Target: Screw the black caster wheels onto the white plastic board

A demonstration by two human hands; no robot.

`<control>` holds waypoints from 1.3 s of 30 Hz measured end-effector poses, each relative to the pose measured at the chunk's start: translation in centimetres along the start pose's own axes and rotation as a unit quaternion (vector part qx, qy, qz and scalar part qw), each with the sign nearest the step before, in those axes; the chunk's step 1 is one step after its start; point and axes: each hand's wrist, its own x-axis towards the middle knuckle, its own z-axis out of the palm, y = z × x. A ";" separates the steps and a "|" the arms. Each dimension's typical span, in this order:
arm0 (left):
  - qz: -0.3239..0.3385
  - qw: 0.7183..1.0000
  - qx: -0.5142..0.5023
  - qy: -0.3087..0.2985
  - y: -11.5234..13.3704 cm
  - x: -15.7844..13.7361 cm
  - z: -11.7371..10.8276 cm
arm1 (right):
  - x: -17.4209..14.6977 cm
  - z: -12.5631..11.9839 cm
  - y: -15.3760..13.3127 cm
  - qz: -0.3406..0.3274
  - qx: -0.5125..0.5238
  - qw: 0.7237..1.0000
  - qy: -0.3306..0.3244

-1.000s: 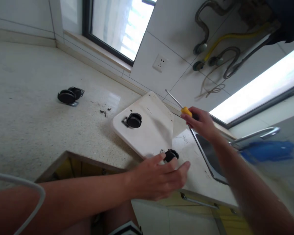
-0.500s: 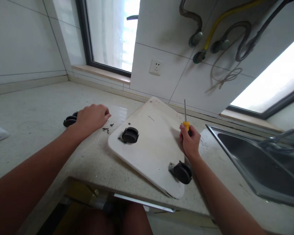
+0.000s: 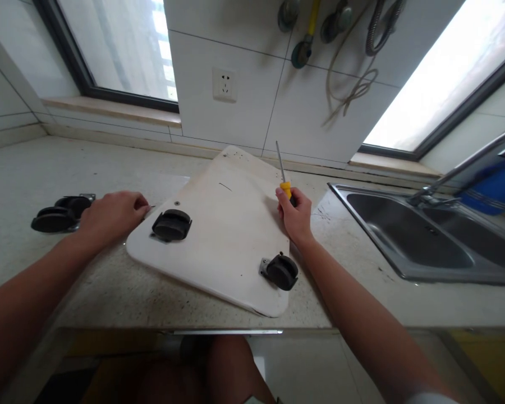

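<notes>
My right hand is closed around a screwdriver with a yellow and black handle, its shaft pointing up and away. Under that hand lies a white board with rounded corners. Two black caster wheels are on it, one at the left and one at the near right corner. Just left of the board, my left hand rests low over the counter with fingers bent together. A small dark sliver shows at its fingertips; what they pinch is hidden. Loose black casters lie beside that wrist.
A steel double sink with a faucet is set into the speckled counter on the right. Behind stands a tiled wall with a socket, pipes and a hanging cord. A blue object is beyond the sink.
The view has swung right. My left hand has come down onto the spot of the loose dark screws, which it now covers. The right hand still holds the screwdriver over the board's right edge.
</notes>
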 end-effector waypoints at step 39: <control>0.100 0.991 -0.014 0.083 -0.7 0.8 2.5 | 0.0 0.0 -0.7 -0.005 0.021 1.000 0.005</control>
